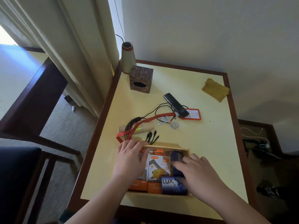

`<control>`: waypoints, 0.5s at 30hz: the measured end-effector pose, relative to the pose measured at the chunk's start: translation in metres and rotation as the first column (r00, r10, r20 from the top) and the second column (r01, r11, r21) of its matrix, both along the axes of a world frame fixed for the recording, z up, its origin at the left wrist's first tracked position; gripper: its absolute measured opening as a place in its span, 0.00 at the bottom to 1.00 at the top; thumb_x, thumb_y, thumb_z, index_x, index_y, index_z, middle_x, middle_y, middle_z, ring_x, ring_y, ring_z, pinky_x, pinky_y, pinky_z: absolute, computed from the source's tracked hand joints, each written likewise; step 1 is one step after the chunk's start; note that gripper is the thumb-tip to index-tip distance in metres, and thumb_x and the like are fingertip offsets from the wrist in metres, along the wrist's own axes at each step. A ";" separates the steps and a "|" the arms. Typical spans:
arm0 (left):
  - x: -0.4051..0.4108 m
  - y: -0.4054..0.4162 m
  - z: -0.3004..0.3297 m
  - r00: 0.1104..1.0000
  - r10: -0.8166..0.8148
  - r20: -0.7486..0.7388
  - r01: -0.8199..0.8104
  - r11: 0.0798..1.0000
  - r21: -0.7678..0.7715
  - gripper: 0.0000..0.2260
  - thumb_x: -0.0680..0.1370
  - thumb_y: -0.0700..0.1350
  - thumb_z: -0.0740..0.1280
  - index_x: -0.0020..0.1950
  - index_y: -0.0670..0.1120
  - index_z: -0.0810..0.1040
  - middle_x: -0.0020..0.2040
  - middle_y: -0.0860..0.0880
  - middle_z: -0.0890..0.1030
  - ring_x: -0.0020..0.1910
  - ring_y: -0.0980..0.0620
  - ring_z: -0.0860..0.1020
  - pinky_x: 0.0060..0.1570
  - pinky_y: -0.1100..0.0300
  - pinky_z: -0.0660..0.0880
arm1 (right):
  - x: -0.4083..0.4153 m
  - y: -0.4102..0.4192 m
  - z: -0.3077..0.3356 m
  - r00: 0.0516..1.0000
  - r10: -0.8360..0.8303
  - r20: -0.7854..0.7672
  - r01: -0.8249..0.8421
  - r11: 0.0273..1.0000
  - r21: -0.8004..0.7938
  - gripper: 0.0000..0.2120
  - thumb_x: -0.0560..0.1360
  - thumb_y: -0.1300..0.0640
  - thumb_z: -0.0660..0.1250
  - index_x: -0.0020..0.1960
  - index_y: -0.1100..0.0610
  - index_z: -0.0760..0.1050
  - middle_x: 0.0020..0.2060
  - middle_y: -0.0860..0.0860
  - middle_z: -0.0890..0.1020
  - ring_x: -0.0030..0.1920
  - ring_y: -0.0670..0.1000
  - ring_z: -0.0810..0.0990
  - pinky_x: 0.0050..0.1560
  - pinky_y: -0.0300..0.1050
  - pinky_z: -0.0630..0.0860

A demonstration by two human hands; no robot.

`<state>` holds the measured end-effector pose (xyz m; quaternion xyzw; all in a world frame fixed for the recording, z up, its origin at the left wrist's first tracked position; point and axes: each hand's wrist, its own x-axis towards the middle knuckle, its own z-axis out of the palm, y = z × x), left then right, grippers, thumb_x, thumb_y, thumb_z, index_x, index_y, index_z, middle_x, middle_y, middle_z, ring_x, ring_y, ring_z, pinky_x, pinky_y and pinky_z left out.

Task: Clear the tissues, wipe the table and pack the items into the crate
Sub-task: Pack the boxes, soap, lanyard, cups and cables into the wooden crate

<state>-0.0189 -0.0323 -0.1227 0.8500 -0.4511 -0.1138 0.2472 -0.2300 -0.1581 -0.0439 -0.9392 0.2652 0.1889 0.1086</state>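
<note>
Reads "LUX" in white on a dark blue soap box (174, 185) at the near right of the wooden crate (168, 147); beside it, two orange-and-white charger boxes (159, 172), one marked "abodos" on an orange tab, with smaller print too blurred to read. Left hand (129, 157) laid flat, fingers straight, across the left box and the crate's far left corner, hiding most of that box. Right hand (199, 172) spread over a dark blue item (176, 156) at the crate's right side, fingers blurred, so cannot tell whether gripping or only touching. Beyond the crate on the yellow tabletop (210, 143): a stack of paper cups (137, 127) lying on its side under a red lanyard (145, 122), a black multi-plug cable (152, 136), a coiled white cable (169, 123), a black remote (175, 105) overlapping an orange badge holder (192, 114) with unreadable print. Farther back, a brown patterned tissue box (140, 79) and, near the far right edge, a yellow cloth (215, 89).
</note>
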 end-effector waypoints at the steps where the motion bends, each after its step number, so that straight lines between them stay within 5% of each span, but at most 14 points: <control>1: 0.000 0.000 0.000 1.000 0.002 -0.005 -0.002 1.000 0.004 0.13 0.83 0.58 0.65 0.64 0.57 0.80 0.60 0.59 0.79 0.63 0.53 0.72 0.70 0.50 0.67 | 0.003 -0.001 0.000 1.000 0.003 -0.008 -0.003 1.000 -0.006 0.22 0.81 0.43 0.64 0.74 0.41 0.66 0.64 0.43 0.76 0.65 0.52 0.67 0.58 0.52 0.64; 6: -0.001 0.000 0.000 1.000 0.010 -0.014 -0.010 1.000 -0.004 0.13 0.83 0.58 0.65 0.65 0.57 0.80 0.60 0.60 0.79 0.63 0.55 0.70 0.70 0.53 0.65 | 0.007 0.002 -0.012 0.996 0.049 -0.077 -0.049 0.999 0.007 0.26 0.76 0.34 0.66 0.71 0.41 0.71 0.67 0.41 0.77 0.65 0.52 0.66 0.53 0.54 0.59; 15: -0.003 -0.002 -0.004 0.999 0.026 0.031 -0.026 1.000 -0.007 0.12 0.81 0.58 0.69 0.63 0.58 0.80 0.58 0.60 0.79 0.61 0.54 0.73 0.69 0.49 0.69 | 0.000 -0.001 -0.009 0.992 0.101 -0.080 -0.101 0.995 0.004 0.21 0.78 0.35 0.64 0.64 0.45 0.77 0.61 0.43 0.79 0.61 0.52 0.67 0.46 0.55 0.54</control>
